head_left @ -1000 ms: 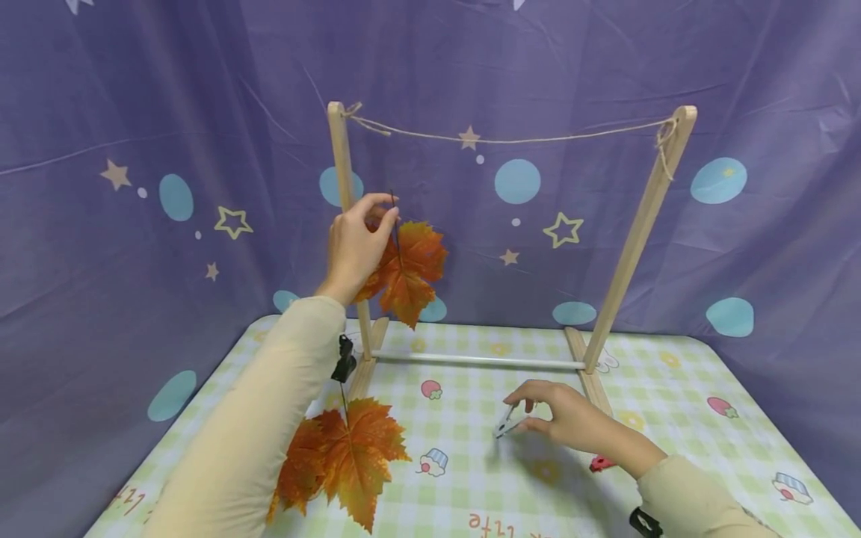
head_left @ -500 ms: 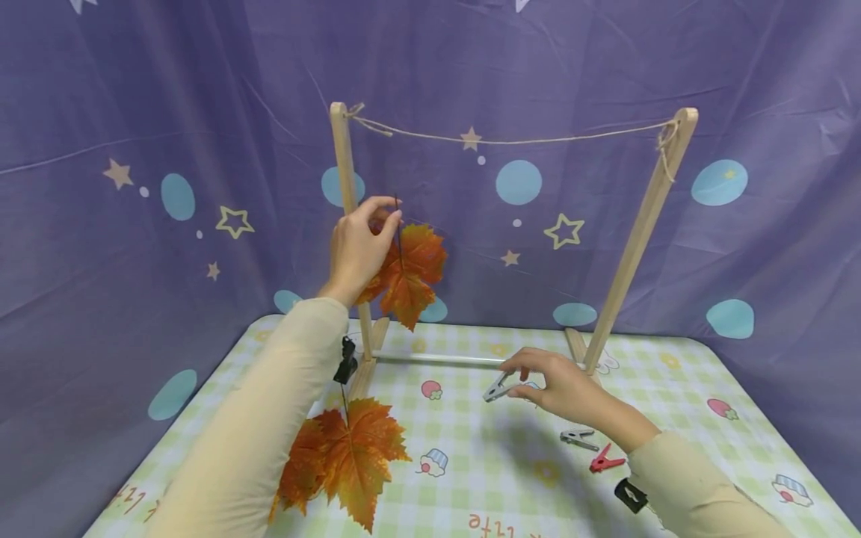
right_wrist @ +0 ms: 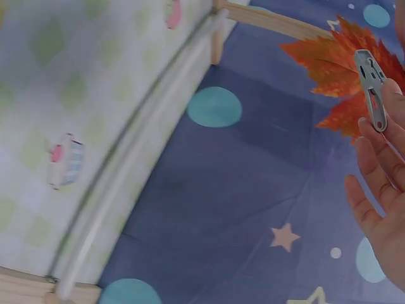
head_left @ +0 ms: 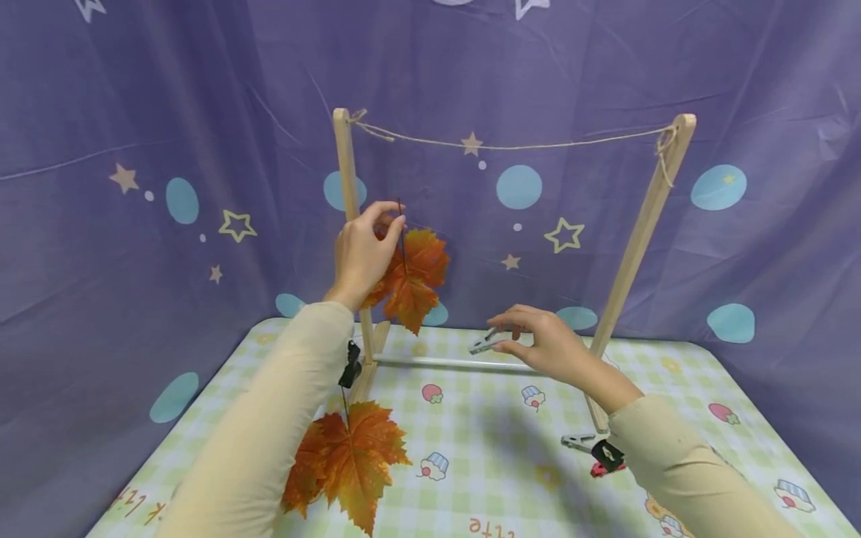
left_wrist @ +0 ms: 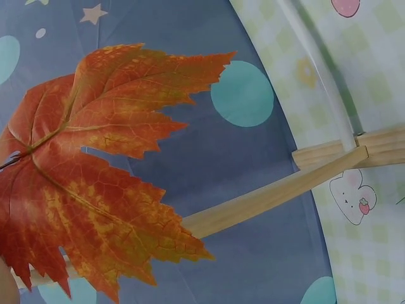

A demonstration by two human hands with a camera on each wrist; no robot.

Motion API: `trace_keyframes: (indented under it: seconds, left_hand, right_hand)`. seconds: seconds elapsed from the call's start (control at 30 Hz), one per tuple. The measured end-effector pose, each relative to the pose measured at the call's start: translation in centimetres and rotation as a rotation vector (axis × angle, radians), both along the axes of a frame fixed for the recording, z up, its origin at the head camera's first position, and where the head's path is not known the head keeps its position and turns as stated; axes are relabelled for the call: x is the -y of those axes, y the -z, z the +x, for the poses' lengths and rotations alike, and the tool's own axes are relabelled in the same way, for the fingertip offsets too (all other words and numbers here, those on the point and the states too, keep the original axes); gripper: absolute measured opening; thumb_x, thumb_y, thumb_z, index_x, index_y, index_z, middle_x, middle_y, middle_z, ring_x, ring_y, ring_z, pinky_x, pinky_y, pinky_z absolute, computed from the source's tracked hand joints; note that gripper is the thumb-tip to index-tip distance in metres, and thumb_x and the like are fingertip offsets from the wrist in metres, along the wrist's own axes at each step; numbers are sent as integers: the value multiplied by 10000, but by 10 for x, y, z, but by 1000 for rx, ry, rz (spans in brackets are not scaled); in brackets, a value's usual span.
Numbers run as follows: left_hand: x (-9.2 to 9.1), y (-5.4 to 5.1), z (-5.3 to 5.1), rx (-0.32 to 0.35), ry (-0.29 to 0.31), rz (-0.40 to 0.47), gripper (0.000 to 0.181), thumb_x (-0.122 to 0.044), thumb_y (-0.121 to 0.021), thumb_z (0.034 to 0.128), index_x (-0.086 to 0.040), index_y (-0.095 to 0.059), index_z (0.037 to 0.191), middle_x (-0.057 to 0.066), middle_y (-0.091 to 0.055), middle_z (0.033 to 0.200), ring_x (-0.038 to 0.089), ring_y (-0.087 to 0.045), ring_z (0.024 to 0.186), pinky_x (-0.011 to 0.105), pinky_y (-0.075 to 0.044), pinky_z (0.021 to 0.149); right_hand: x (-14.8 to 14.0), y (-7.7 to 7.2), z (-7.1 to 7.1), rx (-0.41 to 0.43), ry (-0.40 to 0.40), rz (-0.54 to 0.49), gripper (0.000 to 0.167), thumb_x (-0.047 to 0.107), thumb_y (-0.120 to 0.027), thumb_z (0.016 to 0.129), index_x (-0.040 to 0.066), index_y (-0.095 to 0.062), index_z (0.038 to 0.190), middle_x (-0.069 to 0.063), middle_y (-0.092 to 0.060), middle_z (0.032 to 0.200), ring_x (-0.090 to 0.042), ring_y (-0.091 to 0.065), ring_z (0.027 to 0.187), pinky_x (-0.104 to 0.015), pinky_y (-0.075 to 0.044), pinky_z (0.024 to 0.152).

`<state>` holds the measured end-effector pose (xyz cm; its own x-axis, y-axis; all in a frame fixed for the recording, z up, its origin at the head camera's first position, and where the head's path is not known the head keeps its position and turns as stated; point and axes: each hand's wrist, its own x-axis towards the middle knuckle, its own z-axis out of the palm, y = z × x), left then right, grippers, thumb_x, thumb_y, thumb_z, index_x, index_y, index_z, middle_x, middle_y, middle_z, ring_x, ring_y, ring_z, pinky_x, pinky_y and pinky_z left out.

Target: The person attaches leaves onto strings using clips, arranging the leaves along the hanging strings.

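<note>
My left hand (head_left: pixel 365 252) pinches the dark stem of an orange maple leaf (head_left: pixel 417 278), which hangs below the twine (head_left: pixel 525 146) near the left post. The same leaf (left_wrist: pixel 95 145) fills much of the left wrist view, where the fingers are mostly out of frame. Between thumb and fingertips my right hand (head_left: pixel 548 347) holds a grey clothespin (head_left: pixel 483 345), above the white crossbar and right of the leaf. In the right wrist view the clothespin (right_wrist: pixel 371 88) sits at the fingertips of the hand (right_wrist: pixel 386 183), with the leaf (right_wrist: pixel 338 69) behind.
A wooden frame (head_left: pixel 639 239) carries the twine; its white crossbar (head_left: pixel 444 362) runs low between the posts. More maple leaves (head_left: pixel 356 456) lie at the front left. Another grey clothespin (head_left: pixel 576 442) and a red one (head_left: pixel 605 469) lie by the right forearm, partly covered.
My right hand has lifted the grey clothespin up and slightly left, from low over the tablecloth to above the crossbar. My left hand and its leaf have barely moved.
</note>
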<state>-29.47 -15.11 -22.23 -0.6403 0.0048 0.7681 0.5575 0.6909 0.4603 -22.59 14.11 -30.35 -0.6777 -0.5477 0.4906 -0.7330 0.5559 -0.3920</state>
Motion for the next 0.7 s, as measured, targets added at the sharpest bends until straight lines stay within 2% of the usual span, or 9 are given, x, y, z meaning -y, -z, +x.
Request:
trace_keyframes:
  seconds: [0.17, 0.37, 0.43, 0.53, 0.63, 0.67, 0.7]
  left_hand:
    - [-3, 1, -1, -13, 6, 6, 213, -237, -635, 989, -127, -702, 1159, 1, -740, 905, 183, -621, 703, 349, -413, 642]
    - [-3, 3, -2, -16, 15, 17, 212, -228, -641, 986, -115, -703, 1154, 4, -739, 893, 175, -637, 718, 345, -431, 664]
    - [-3, 3, -2, -17, 9, 20, 210, -225, -643, 985, -117, -704, 1155, 1, -739, 894, 174, -640, 729, 347, -441, 676]
    - [-2, 2, -2, -14, -7, 21, 210, -225, -641, 987, -124, -703, 1160, -1, -739, 901, 183, -641, 743, 358, -455, 689]
    - [-1, 2, -2, -8, -20, 21, 217, -233, -632, 992, -125, -702, 1167, 1, -740, 914, 194, -641, 755, 370, -464, 703]
    - [-1, 1, -2, -6, -24, 20, 218, -234, -631, 993, -125, -702, 1168, 3, -740, 918, 199, -643, 758, 376, -466, 706]
    - [0, 1, -2, -4, -27, 19, 221, -238, -630, 993, -125, -702, 1170, 3, -741, 920, 201, -644, 760, 379, -468, 708]
  right_hand:
    - [6, -17, -10, -25, 15, -22, 318, 173, -766, 882, 130, -712, 1193, 40, -667, 1042, -87, -576, 794, -346, -491, 716]
    - [15, -30, -20, -53, 18, -55, 349, 151, -784, 862, 107, -711, 1201, 0, -675, 1057, -121, -578, 791, -357, -481, 695]
    - [19, -34, -24, -66, 21, -68, 374, 142, -797, 847, 93, -708, 1207, -12, -680, 1064, -130, -585, 783, -374, -500, 759]
    - [25, -41, -29, -88, 40, -94, 389, 129, -811, 830, 87, -709, 1203, -24, -686, 1065, -138, -589, 772, -381, -503, 781]
    - [32, -49, -33, -108, 66, -136, 369, 128, -815, 825, 89, -720, 1179, -30, -692, 1060, -150, -591, 765, -378, -505, 787]
    - [34, -52, -34, -110, 78, -151, 358, 134, -814, 827, 94, -724, 1172, -27, -692, 1060, -151, -590, 767, -364, -498, 732]
    - [36, -55, -35, -111, 82, -170, 350, 133, -813, 829, 91, -726, 1165, -32, -693, 1062, -159, -594, 769, -373, -503, 738]
